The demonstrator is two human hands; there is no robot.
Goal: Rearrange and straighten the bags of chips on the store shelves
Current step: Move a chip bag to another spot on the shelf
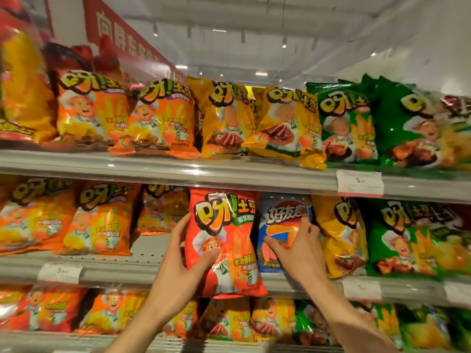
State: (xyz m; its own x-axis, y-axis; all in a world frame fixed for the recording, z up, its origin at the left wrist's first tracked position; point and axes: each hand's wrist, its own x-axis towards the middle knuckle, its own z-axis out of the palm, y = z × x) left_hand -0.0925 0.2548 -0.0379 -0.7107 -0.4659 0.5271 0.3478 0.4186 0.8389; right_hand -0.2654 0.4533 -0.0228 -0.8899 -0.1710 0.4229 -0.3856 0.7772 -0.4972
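1. The two forearms, nearest the camera, were cut off by the bottom frame edge.
2. The middle shelf (142, 258) carried the red bag (224, 243) and the blue bag (283, 233), side by side and touching. The bags at the frame edges were blurred beyond reading.
3. The red bag stood upright, long axis vertical, printed face toward the camera, its bottom edge overhanging the shelf lip.
4. The blue bag stood upright behind it; its left edge was hidden by the red bag and its lower right by the right hand.
5. The left hand (178, 266) gripped the red bag's left edge: thumb on the front, fingers curled behind.
6. The right hand (300, 248) clasped the blue bag: thumb spread across the front, fingertips hooked over its right edge.
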